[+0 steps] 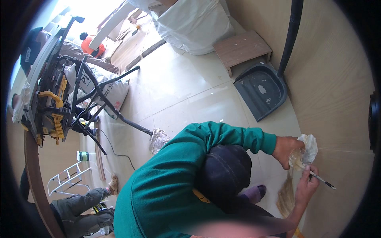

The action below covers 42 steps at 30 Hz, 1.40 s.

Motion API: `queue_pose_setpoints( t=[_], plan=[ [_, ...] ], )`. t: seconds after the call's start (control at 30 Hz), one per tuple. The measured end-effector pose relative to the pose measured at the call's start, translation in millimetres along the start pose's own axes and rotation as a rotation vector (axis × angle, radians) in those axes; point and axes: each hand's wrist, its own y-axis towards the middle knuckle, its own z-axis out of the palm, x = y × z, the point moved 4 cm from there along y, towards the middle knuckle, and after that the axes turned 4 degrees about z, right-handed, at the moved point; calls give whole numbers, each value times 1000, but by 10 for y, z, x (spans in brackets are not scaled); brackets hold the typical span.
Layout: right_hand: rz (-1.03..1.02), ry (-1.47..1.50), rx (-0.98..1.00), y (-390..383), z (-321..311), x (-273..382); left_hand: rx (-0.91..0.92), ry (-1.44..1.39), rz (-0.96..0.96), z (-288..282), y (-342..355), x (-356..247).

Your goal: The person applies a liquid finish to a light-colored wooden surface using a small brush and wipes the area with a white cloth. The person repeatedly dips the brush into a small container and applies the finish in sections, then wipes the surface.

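Observation:
My left arm, in a green sleeve, reaches to the right side. Its hand [286, 150] is closed round a crumpled clear plastic wrapping [297, 159] with whitish stuff in it. A white crumpled piece [309, 146] sticks out beyond the fingers. Just below, my right hand [306, 184] grips a slim black-and-white stick-like tool [326, 183]. One end of this tool meets the wrapping, where its tip is hidden; the other slants down to the right. Both hands are close to a light wood-grain panel [341, 123]. Tan broom bristles [285, 196] lie below them.
A dark dustpan [262, 93] and a low brown step [243, 49] stand against the panel. Left are a black-legged work stand [101, 89], a white sack [115, 95], a crumpled cloth [158, 141] and a trailing cable [113, 148]. Other people are at the left and far back.

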Motion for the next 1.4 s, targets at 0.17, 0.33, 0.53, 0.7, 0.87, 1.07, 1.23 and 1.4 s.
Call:
queue_pose_setpoints(
  t=[0.17,0.33,0.53,0.7,0.87,1.07,1.23,1.4],
  plan=[
    [41,-19,5,-15,-66,-6,27,47,-2,-12,16,30],
    [-54,-9,-180,46,-373,162,85,-355,-127,-79,99,69],
    [-324,537,-310,58,-1171,318,16,-224,-246,58,258,-85],
    [-671,228,-575,197,-1690,529,43,-244,-217,107,322,-76],
    [-894,-191,-784,488,-1853,643,85,-289,-228,152,299,-24],
    [-937,-461,-832,622,-1790,571,94,-279,-219,126,282,-30],
    [-936,-488,-895,671,-1751,544,116,-296,-232,134,269,37],
    [-966,-526,-886,701,-1723,551,124,-262,-210,173,246,146]
  ],
)
